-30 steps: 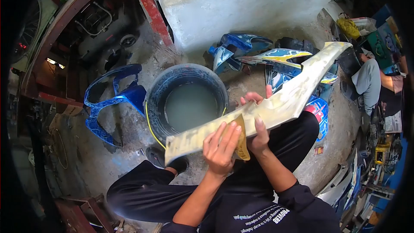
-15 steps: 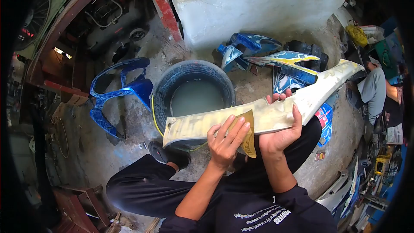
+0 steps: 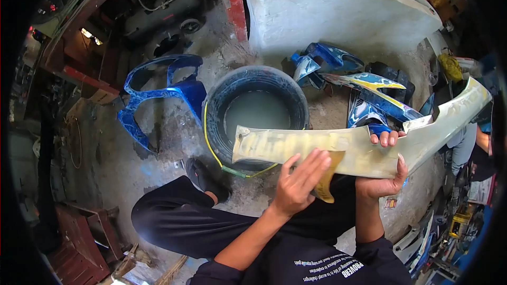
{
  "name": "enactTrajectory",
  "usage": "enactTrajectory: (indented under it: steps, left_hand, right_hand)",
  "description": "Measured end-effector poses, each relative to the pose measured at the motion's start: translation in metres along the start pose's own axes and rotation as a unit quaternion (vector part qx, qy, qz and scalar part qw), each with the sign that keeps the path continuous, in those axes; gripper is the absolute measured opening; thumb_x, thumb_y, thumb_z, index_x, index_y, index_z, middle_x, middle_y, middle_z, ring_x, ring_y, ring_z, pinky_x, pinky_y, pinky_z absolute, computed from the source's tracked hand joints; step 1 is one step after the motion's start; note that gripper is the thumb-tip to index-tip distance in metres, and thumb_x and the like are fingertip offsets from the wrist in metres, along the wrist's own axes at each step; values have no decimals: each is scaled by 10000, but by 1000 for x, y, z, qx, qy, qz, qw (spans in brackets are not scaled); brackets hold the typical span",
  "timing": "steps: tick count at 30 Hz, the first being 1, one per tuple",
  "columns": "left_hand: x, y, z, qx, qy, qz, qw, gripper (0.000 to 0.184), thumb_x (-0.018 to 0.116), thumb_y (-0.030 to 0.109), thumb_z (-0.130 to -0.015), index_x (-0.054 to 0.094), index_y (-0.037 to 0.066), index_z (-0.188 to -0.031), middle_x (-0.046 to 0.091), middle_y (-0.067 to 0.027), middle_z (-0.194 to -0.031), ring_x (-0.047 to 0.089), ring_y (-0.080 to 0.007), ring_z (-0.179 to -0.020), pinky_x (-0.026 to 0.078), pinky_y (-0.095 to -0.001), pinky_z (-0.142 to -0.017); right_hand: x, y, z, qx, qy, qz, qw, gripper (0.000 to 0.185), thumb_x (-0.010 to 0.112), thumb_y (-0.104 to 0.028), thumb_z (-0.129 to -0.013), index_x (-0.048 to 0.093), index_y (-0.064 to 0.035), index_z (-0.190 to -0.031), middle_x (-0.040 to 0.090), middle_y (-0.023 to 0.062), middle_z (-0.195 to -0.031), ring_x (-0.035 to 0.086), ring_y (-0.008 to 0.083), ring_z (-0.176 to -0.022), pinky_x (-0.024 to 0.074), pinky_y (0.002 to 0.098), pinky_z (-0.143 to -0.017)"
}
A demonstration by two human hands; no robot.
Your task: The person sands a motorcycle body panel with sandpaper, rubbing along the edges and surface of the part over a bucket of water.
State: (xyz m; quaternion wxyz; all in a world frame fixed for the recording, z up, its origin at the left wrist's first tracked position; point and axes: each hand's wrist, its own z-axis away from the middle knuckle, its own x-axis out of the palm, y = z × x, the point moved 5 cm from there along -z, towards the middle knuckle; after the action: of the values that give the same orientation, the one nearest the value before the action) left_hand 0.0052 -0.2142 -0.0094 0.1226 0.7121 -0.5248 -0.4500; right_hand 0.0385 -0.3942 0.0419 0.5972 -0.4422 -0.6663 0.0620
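A long pale body panel (image 3: pixel 364 148) with yellowish patches lies slantwise across my lap, its left end over the bucket. My right hand (image 3: pixel 383 177) cradles it from below; the fingertips curl over the far edge and the thumb rests against the near side. With fingers together, my left hand (image 3: pixel 303 182) presses a folded yellow-brown sheet of sandpaper (image 3: pixel 328 177) on the panel's face. Part of the sheet hangs below the panel's near edge. The black bucket (image 3: pixel 216 87) of cloudy water stands just beyond.
A blue plastic fairing frame (image 3: pixel 158 94) lies left of the bucket. Several blue, white and yellow fairing pieces (image 3: pixel 369 87) sit to the right. Behind stands a large white curved panel (image 3: pixel 338 13). A red metal frame (image 3: pixel 235 2) rises at its left, and another person's leg (image 3: pixel 458 145) shows at right.
The panel and both hands have shifted right in view, partly because the whole view has moved. My left hand and the sandpaper remain on the panel, and the right hand still supports it.
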Motion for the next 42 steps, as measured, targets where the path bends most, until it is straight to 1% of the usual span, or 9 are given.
enactTrajectory:
  steps: [7,10,13,18,24,28,34,38,42]
  left_hand:
    - [-56,-79,41,-256,261,22,930,678,527,-142,-659,594,-42,-1326,638,-194,-1333,623,-337,-1233,470,-442,-1031]
    - [-54,-99,43,-307,226,-10,924,631,491,-149,-772,538,-41,-1392,583,-230,-1392,547,-364,-1323,418,-444,-1103]
    - [-5,-101,48,-321,25,-70,944,631,570,30,-868,443,-15,-1484,434,-214,-1539,372,-339,-1463,290,-492,-1184]
    - [20,-53,35,-244,8,-1,970,504,555,162,-973,497,-30,-1435,471,-228,-1503,387,-360,-1449,300,-495,-1180]
    - [3,-86,46,-312,18,-162,936,350,544,122,-967,605,-43,-1269,570,-191,-1396,496,-354,-1358,310,-578,-1130]
    - [19,-29,30,-155,-9,-58,986,438,550,130,-953,548,59,-1386,574,-134,-1419,499,-310,-1367,236,-628,-1156]
    - [8,-112,63,-390,20,-166,906,399,450,135,-1010,516,49,-1394,527,-142,-1463,510,-330,-1348,209,-641,-1161]
    - [27,-30,20,-164,-16,-9,986,416,484,164,-1003,561,65,-1400,551,-120,-1462,453,-302,-1416,160,-623,-1187]
    - [22,-79,28,-314,-3,-115,943,425,456,189,-1017,563,72,-1411,519,-127,-1493,437,-289,-1429,115,-682,-1172]
  right_hand:
    - [-26,1,-15,-10,-11,-62,998,498,546,-242,-866,408,-1,-1279,435,88,-1042,453,212,-984,389,399,-958]
    - [-33,3,-16,-14,-5,-70,997,485,543,-259,-870,412,-9,-1265,439,91,-1034,456,217,-981,392,401,-952]
    - [-39,16,-6,-16,25,-29,999,464,540,-283,-872,437,0,-1226,434,91,-1021,445,213,-966,382,388,-936]
    - [-43,15,-5,-21,9,-15,1000,486,524,-295,-885,433,10,-1252,439,95,-1036,444,211,-959,382,390,-934]
    - [-47,14,-5,-18,22,-11,1000,482,524,-297,-887,443,9,-1251,441,94,-1033,451,210,-962,385,392,-932]
    - [-48,14,-6,-4,-2,-35,999,500,528,-300,-884,431,-1,-1272,442,94,-1032,454,215,-967,389,404,-941]
    - [-34,14,-17,6,-31,-25,999,509,534,-306,-877,421,-3,-1270,435,88,-1024,442,210,-957,383,397,-943]
    - [-23,16,-29,26,-56,-25,998,530,543,-310,-870,408,-5,-1282,430,82,-1020,431,208,-957,375,393,-943]
    - [-27,17,-27,37,-85,-13,996,563,565,-322,-851,364,-23,-1284,425,85,-982,445,210,-930,378,404,-910]
